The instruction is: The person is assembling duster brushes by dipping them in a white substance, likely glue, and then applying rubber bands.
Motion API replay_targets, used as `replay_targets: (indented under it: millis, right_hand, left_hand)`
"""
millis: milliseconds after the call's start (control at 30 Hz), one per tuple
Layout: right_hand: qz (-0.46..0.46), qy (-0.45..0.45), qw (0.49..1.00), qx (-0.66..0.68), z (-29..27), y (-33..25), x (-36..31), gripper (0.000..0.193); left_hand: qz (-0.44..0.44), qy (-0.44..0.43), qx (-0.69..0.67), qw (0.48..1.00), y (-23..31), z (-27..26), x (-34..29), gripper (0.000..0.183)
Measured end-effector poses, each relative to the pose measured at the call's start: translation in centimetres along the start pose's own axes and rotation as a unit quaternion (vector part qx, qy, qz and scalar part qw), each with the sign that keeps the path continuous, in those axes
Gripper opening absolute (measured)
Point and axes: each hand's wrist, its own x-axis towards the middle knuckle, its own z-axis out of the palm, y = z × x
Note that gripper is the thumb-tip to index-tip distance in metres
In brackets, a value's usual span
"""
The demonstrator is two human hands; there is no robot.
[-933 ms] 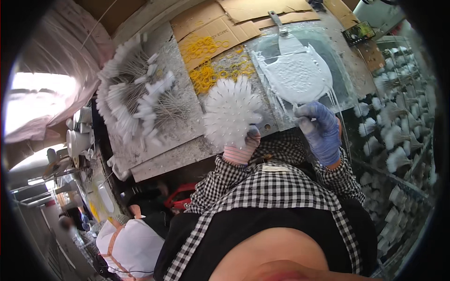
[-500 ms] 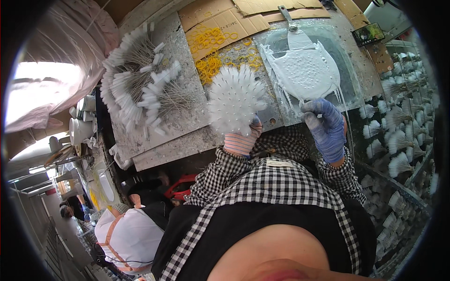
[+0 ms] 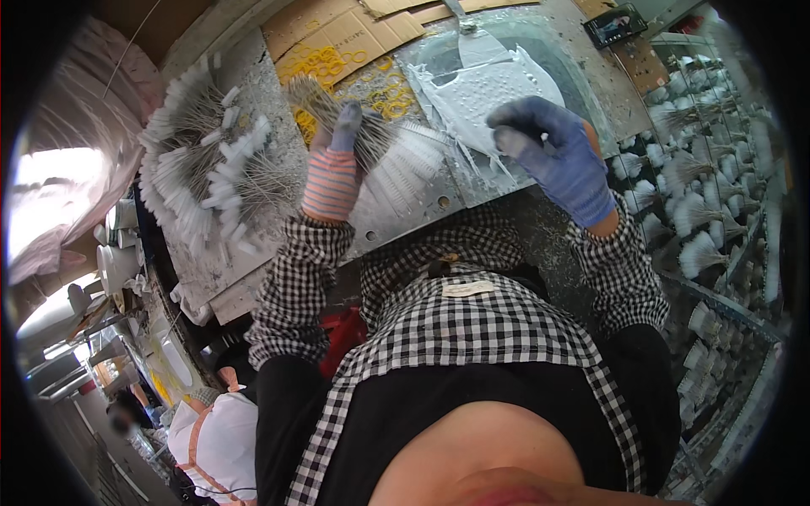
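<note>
My left hand [image 3: 335,164], in an orange-and-grey striped glove, is closed around a bundle of small white brushes [image 3: 413,160] with thin wire stems. The bundle lies sideways, its stems toward the upper left and its bristle heads fanned to the lower right, over the work board. My right hand [image 3: 557,160], in a blue glove, hovers beside the near edge of a spread of thick white paste [image 3: 506,88]. Its fingers are curled toward the thumb. A small white spot shows by the fingers; I cannot tell what it is.
More wire-stemmed white brushes [image 3: 181,160] lie fanned at the left. Yellow rubber bands [image 3: 329,63] lie by cardboard [image 3: 359,42] at the back. A scraper [image 3: 483,49] rests in the paste. A phone [image 3: 614,25] and racked brushes [image 3: 692,198] are right; another person [image 3: 211,443] is lower left.
My left hand has moved left and tipped the bundle from heads facing up to lying sideways, baring the stems. My right hand has shifted slightly up and left. The whole view has shifted too.
</note>
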Motion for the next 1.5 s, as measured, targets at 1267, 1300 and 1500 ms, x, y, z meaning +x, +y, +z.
replay_targets:
  millis: [1267, 1300, 1500]
  right_hand:
    - [-0.019, -0.074, 0.957, -0.279, -2.5, 22.3, 7.4, 0.039]
    - [-0.048, -0.084, 0.94, -0.328, -3.1, 22.1, 7.2, 0.039]
    - [-0.142, -0.076, 0.883, -0.442, -2.0, 20.5, 6.5, 0.036]
  left_hand:
    - [0.48, -0.289, 0.657, 0.505, -2.0, 13.6, 14.0, 0.029]
    - [0.502, -0.286, 0.642, 0.504, -2.2, 13.6, 14.3, 0.032]
    - [0.487, -0.26, 0.656, 0.515, -3.3, 13.0, 14.2, 0.046]
